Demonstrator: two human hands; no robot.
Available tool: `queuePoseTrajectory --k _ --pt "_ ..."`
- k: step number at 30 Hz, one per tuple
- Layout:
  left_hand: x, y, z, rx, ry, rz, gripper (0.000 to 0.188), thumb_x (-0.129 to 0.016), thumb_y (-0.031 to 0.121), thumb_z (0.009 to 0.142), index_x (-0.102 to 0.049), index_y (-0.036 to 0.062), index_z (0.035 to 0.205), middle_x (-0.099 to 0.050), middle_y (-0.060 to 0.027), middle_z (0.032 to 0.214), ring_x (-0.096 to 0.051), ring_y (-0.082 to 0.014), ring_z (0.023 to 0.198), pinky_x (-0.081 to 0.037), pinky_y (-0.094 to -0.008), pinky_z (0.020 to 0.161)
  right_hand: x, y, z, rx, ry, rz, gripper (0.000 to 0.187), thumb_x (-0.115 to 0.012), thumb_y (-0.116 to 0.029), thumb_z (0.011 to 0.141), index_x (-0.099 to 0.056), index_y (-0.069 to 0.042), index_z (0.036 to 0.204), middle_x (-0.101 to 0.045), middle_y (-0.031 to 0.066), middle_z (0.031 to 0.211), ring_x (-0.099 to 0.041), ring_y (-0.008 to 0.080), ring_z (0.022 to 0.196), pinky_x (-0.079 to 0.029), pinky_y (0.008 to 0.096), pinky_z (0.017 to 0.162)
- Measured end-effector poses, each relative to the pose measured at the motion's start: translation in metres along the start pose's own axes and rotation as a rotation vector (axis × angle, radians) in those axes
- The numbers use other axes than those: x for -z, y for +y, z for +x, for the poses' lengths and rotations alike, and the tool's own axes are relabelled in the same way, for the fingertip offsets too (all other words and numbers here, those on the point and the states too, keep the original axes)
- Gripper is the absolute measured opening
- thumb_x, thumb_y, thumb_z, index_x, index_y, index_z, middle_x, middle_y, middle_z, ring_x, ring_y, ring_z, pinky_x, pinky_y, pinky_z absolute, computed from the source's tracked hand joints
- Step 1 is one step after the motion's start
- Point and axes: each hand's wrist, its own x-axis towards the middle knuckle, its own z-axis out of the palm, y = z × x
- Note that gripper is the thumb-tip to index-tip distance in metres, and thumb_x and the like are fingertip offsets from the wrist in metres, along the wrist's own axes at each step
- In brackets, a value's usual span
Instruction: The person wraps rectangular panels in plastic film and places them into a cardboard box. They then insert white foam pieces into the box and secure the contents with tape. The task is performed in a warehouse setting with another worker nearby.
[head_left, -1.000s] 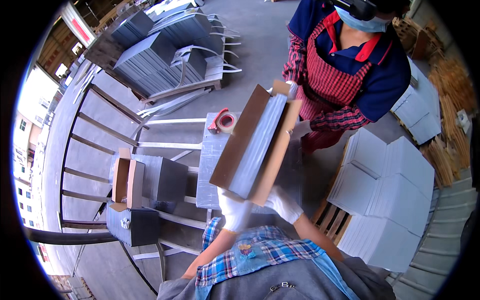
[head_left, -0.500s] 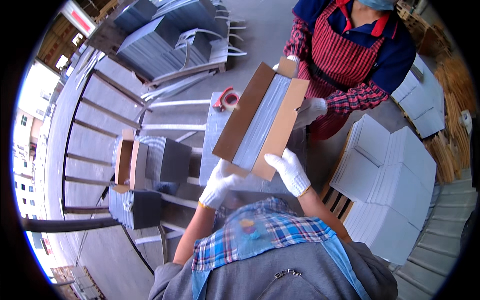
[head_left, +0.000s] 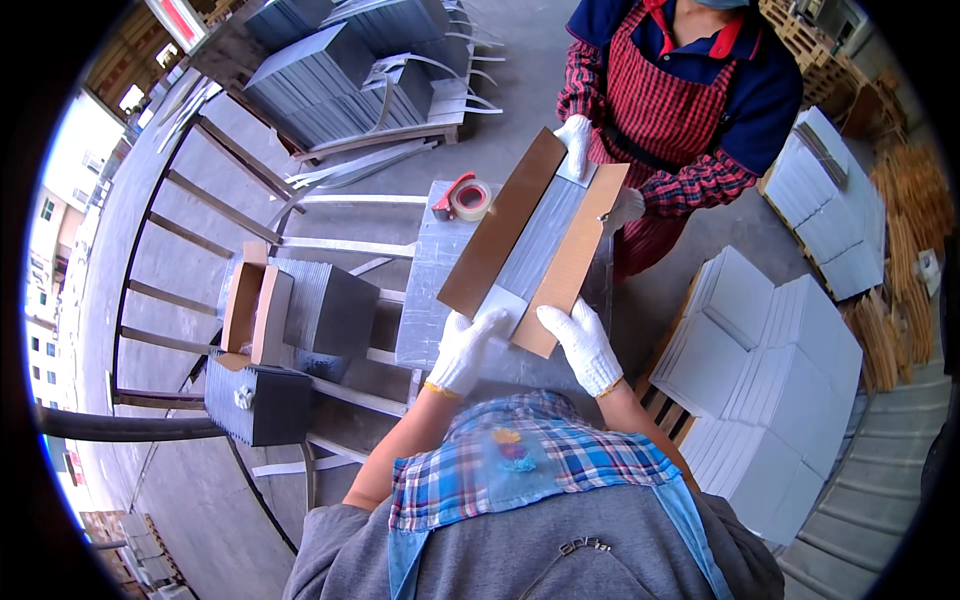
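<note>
A long cardboard box (head_left: 572, 275) lies aslant over the grey worktable (head_left: 428, 328), its two long brown flaps spread. Grey plastic-wrapped contents (head_left: 540, 240) show between them. At the near end my left hand (head_left: 463, 350), in a white knit glove, grips the box with its fingers over the folded-in, pale end flap (head_left: 507, 302). My right hand (head_left: 582, 345), gloved alike, holds the near right corner at the long flap. Across from me, a co-worker's gloved hand (head_left: 574, 145) presses the far end flap, and the other is at the right side, partly hidden.
A red tape dispenser (head_left: 466, 198) sits on the table's left part. Further left, another open box (head_left: 258, 305) rests by stacked grey panels (head_left: 325, 305). White stacks (head_left: 770, 370) on a pallet stand at right. Strapped grey stacks (head_left: 330, 85) are at the back left.
Both end flaps, which stuck outward before, are now folded inward over the contents. My left hand has shifted onto the near flap, and the co-worker's hand has come over the far one.
</note>
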Motion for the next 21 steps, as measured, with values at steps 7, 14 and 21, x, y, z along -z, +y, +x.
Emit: queuePoseTrajectory --k 7,14,21 --pt "-0.008 -0.004 -0.004 0.035 0.046 -0.107 0.032 -0.067 0.014 0.092 -0.062 0.0008 0.121 -0.067 -0.0071 0.105 -0.066 -0.0161 0.091 -0.051 -0.0283 0.08 -0.01 -0.004 -0.004 0.61 0.104 -0.709 0.069 -0.064 -0.041 0.096 -0.04 -0.006 0.151 -0.041 0.0272 0.151 -0.05 0.0409 0.133 -0.044 0.041 0.107" --pt "0.054 -0.057 0.01 -0.415 0.028 0.839 0.03 -0.06 0.027 0.1 -0.064 0.0009 0.113 -0.062 -0.0018 0.094 -0.062 -0.0139 0.086 -0.05 -0.0294 0.079 -0.022 -0.013 -0.014 0.534 0.026 -1.162 0.064 -0.07 -0.037 0.091 -0.048 -0.012 0.145 -0.041 0.0233 0.152 -0.063 0.0414 0.114 -0.055 0.0451 0.09" --pt "0.001 0.007 -0.015 -0.078 -0.079 0.081 0.035 -0.062 0.02 0.098 -0.063 -0.0002 0.127 -0.067 -0.0051 0.109 -0.062 -0.0107 0.094 -0.05 -0.0265 0.082 -0.024 -0.004 -0.014 0.586 0.087 -1.163 0.058 -0.066 -0.035 0.091 -0.05 -0.01 0.141 -0.045 0.0199 0.148 -0.066 0.0394 0.101 -0.056 0.046 0.084"
